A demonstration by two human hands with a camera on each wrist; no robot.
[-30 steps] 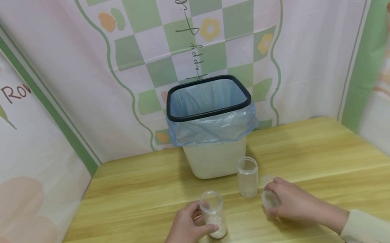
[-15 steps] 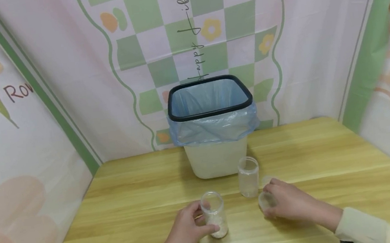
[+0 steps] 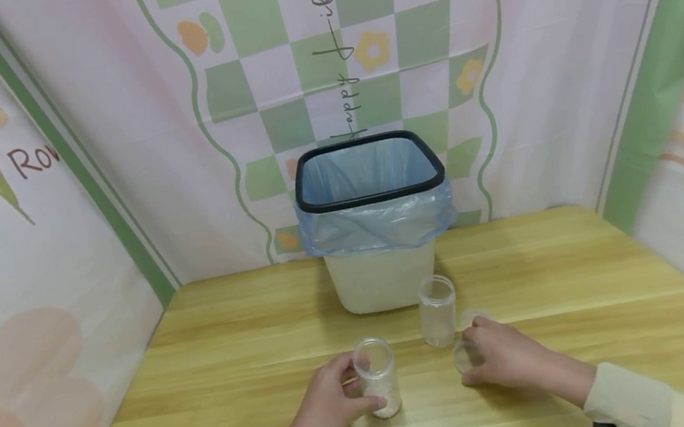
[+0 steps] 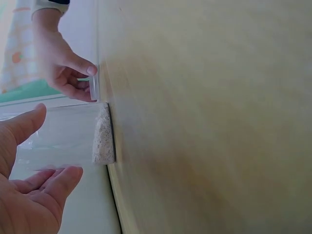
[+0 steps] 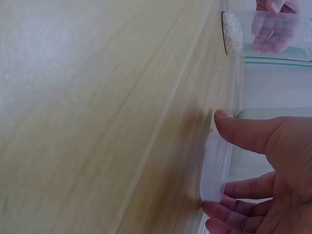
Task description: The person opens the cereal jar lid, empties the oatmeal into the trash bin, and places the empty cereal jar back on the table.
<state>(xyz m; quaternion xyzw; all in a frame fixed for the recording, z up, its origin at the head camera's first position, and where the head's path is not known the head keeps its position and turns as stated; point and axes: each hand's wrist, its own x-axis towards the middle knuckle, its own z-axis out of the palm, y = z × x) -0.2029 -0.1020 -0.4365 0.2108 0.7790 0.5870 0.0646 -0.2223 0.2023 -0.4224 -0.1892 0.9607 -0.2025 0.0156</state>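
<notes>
Clear plastic jar (image 3: pixel 376 378), open-topped, upright near the front edge of the table (image 3: pixel 237 350), left of centre; pale granular fill (image 4: pixel 103 141) in the bottom portion only. Left hand (image 3: pixel 331 406) wrapped round the jar, thumb on the near side and fingers on the far side; grip curled against the wall, seen through the plastic from the right wrist view.

Second clear jar (image 3: pixel 438 310), open and upright, further back and just right of centre, close in front of the bin, untouched by either hand. White bin (image 3: pixel 383 276) with black rim and blue liner, at the middle of the back edge.

Clear round lid (image 3: pixel 467 356) lying on the table just right of the second jar and nearer the front edge. Right hand (image 3: pixel 504 358) over it, grip pinching the lid's rim between thumb (image 5: pixel 248 130) and fingertips (image 5: pixel 222 210); lid edge down on the wood in the wrist view. Another small clear lid (image 3: pixel 473 314) just behind the right hand, flat on the table, partly hidden. Cream sleeve (image 3: pixel 632 399) toward the front right corner.

Hands apart, jar and held lid not touching.
</notes>
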